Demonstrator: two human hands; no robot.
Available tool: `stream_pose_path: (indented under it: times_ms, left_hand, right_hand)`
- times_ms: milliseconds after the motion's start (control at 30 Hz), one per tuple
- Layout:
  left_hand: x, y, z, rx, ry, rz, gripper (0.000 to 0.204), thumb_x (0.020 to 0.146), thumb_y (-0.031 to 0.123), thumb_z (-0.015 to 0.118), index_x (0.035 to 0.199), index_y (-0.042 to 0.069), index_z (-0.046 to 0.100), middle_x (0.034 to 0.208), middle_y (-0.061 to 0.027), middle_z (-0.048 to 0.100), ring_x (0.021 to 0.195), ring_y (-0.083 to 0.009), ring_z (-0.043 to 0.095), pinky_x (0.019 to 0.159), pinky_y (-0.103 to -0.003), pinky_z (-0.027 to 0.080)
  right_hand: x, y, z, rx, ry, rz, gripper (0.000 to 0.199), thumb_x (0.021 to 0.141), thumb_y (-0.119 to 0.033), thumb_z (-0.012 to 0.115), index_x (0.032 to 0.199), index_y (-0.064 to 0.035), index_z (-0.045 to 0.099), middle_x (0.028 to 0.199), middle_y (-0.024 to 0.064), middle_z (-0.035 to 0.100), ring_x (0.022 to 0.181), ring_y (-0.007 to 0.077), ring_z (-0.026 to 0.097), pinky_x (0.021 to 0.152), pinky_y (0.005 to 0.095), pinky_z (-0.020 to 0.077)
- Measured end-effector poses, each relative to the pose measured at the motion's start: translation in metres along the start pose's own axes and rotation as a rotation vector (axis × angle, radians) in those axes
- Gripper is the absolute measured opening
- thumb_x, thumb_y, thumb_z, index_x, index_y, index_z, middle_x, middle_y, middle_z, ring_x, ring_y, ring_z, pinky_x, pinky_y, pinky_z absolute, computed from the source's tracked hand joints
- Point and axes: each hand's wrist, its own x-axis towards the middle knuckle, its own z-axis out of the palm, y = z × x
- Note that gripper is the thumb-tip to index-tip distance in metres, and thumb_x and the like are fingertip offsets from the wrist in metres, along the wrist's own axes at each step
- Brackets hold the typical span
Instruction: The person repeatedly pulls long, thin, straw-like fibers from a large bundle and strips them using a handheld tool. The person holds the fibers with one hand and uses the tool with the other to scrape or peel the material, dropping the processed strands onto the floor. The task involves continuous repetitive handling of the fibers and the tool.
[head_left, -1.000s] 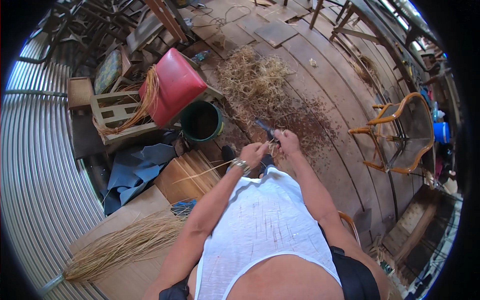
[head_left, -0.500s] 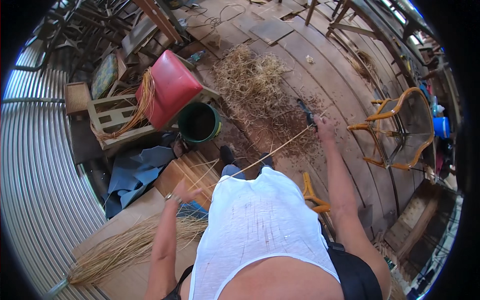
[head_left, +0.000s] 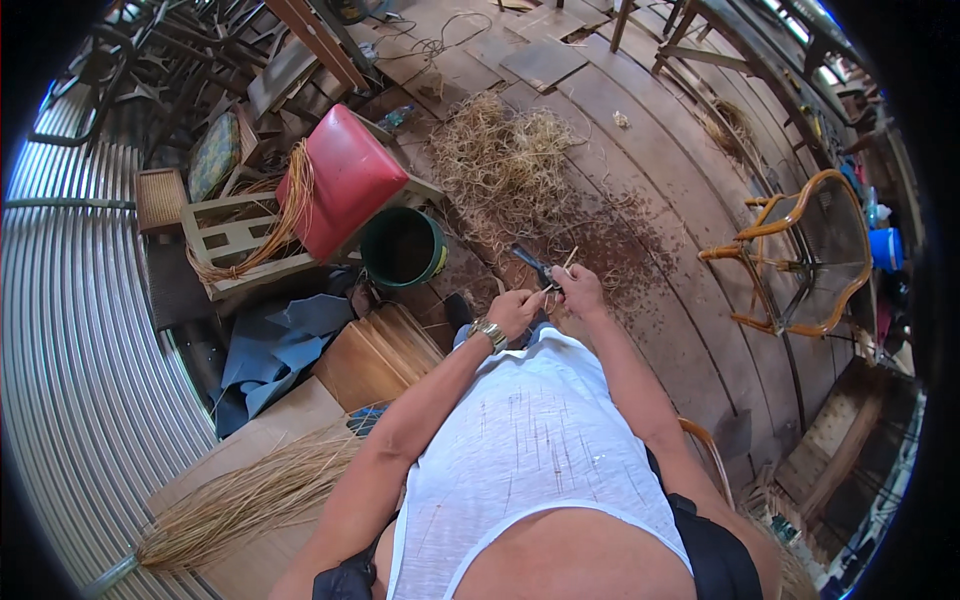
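My two hands are close together in front of my shirt, low over the floor. My right hand [head_left: 582, 291] is closed on a thin pale cane strip [head_left: 572, 257], whose end sticks up past the fingers. In the same hand is a dark hand tool [head_left: 530, 261] with a long blackish part pointing up and left; its exact kind is unclear. My left hand [head_left: 513, 313], with a metal watch on the wrist, has its fingers closed on the strip just left of the tool. Fingers partly hide where strip and tool meet.
Tangled cane shavings [head_left: 505, 155] lie ahead on the floorboards. A dark green bucket [head_left: 403, 247] stands beside a red-seated chair [head_left: 345, 180]. Left are wooden boards [head_left: 375, 360] and a cane bundle [head_left: 250, 495]; right stands a rattan chair [head_left: 800, 260].
My left hand has moved from the left, fingers spread, to close on the strip beside the tool. My right hand has come inward and down with tool and strip.
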Motion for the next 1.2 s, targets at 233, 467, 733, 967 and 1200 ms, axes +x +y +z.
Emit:
stream_pose_path:
  times_ms: [233, 467, 733, 967, 1200]
  left_hand:
    - [-0.103, 0.009, -0.088, -0.315, 0.108, 0.077, 0.042, 0.097, 0.036, 0.052, 0.074, 0.003, 0.063, 0.065, -0.0011, 0.058, 0.063, -0.0076, 0.055, 0.055, -0.028, 0.042]
    - [-0.101, -0.157, -0.171, 0.617, 0.345, -0.3, 0.034, 0.093, 0.032, 0.049, 0.085, 0.003, 0.065, 0.088, -0.0178, 0.067, 0.077, -0.0355, 0.063, 0.071, -0.045, 0.049]
    - [-0.011, 0.006, -0.025, 0.103, 0.119, 0.046, 0.038, 0.087, 0.043, 0.063, 0.099, 0.008, 0.07, 0.093, -0.0174, 0.068, 0.086, -0.035, 0.065, 0.075, -0.04, 0.051]
    - [-0.137, -0.069, -0.174, 0.194, 0.051, -0.116, 0.042, 0.084, 0.044, 0.069, 0.09, 0.003, 0.071, 0.076, -0.0077, 0.067, 0.071, -0.0181, 0.06, 0.065, -0.035, 0.047]
    - [-0.403, -0.052, -0.298, -0.018, 0.521, -0.434, 0.021, 0.088, 0.025, 0.069, 0.088, 0.004, 0.069, 0.072, 0.0036, 0.06, 0.067, -0.0046, 0.051, 0.057, -0.022, 0.042]
  right_hand:
    - [0.058, 0.041, -0.12, 0.389, 0.434, 0.226, 0.024, 0.088, -0.036, 0.063, 0.087, -0.0117, 0.063, 0.059, 0.0036, 0.054, 0.039, 0.0112, 0.043, 0.035, 0.025, 0.0327]
    - [0.044, -0.03, -0.155, -0.001, 0.282, 0.056, 0.022, 0.097, -0.033, 0.053, 0.09, -0.0129, 0.055, 0.059, 0.0001, 0.052, 0.04, 0.008, 0.044, 0.034, 0.0224, 0.0323]
    - [0.017, -0.029, 0.008, -0.394, -0.255, -0.461, 0.021, 0.094, -0.023, 0.058, 0.088, -0.0034, 0.054, 0.066, 0.0081, 0.056, 0.056, 0.0163, 0.053, 0.051, 0.033, 0.0416]
    - [0.076, -0.018, -0.091, -0.547, -0.33, -0.461, 0.022, 0.094, -0.027, 0.059, 0.09, -0.0047, 0.058, 0.064, 0.0038, 0.052, 0.055, 0.0107, 0.048, 0.052, 0.0295, 0.0403]
    - [0.191, 0.007, -0.317, -1.016, -0.097, -0.468, 0.041, 0.096, -0.039, 0.049, 0.102, -0.001, 0.062, 0.075, 0.014, 0.062, 0.065, 0.027, 0.061, 0.056, 0.0401, 0.0454]
